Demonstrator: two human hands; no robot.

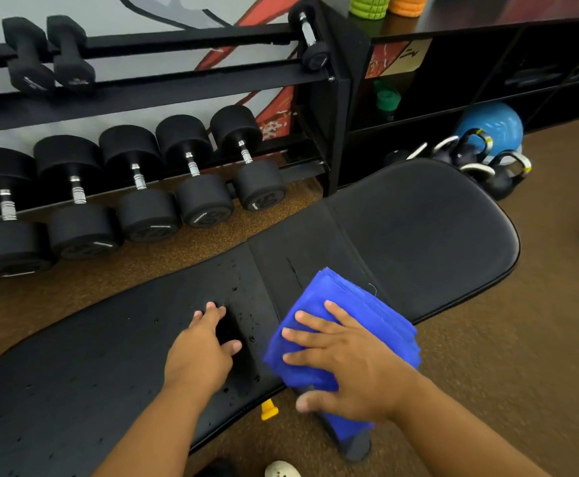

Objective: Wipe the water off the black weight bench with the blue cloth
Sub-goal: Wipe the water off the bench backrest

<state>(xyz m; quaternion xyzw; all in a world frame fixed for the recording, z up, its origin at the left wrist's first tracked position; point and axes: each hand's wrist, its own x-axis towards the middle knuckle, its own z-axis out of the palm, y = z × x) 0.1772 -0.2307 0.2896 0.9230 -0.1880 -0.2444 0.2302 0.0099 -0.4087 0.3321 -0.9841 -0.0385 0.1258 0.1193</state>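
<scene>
The right hand [353,366] is pressing flat on the folded cloth [343,335] to soak droplets, while the open, empty left hand [202,349] is bracing on the bench [425,235].

"50" on the end of the rightmost lower-rack dumbbell [259,194], other markings unreadable

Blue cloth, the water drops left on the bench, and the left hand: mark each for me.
blue cloth [360,301]: head view, folded upper part beyond the fingers.
water drops [251,338]: head view, bead on the bench between the hands.
left hand [200,352]: head view, back of the hand.
</scene>
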